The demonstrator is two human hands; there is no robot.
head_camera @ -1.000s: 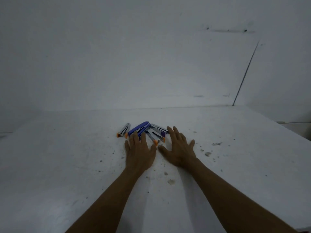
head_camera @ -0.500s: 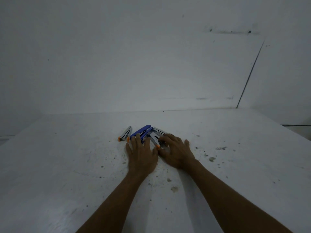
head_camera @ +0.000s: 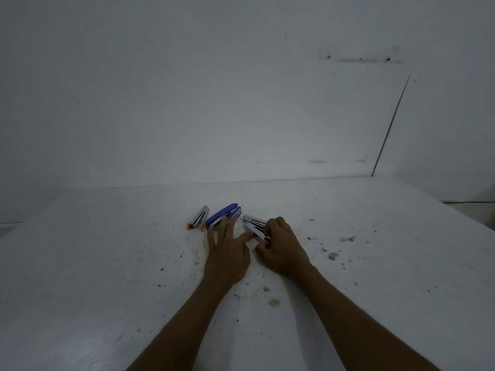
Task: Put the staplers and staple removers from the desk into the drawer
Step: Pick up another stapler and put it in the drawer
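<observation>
On the white desk lie a small silver staple remover with orange tips, a blue stapler and, to its right, silver staple removers. My left hand lies flat on the desk with its fingers spread, fingertips touching the near end of the blue stapler. My right hand is curled, its fingers closed on the near ends of the silver staple removers. No drawer is in view.
A white wall rises behind the desk's far edge, with a dark vertical seam at the right. The desk top is dusty, with dark specks and small stains near my arms. The desk's right edge falls off at the far right.
My right hand has gone from flat and open to curled around the silver staple removers, pulling them right, apart from the blue stapler. My left hand slid slightly forward onto the stapler.
</observation>
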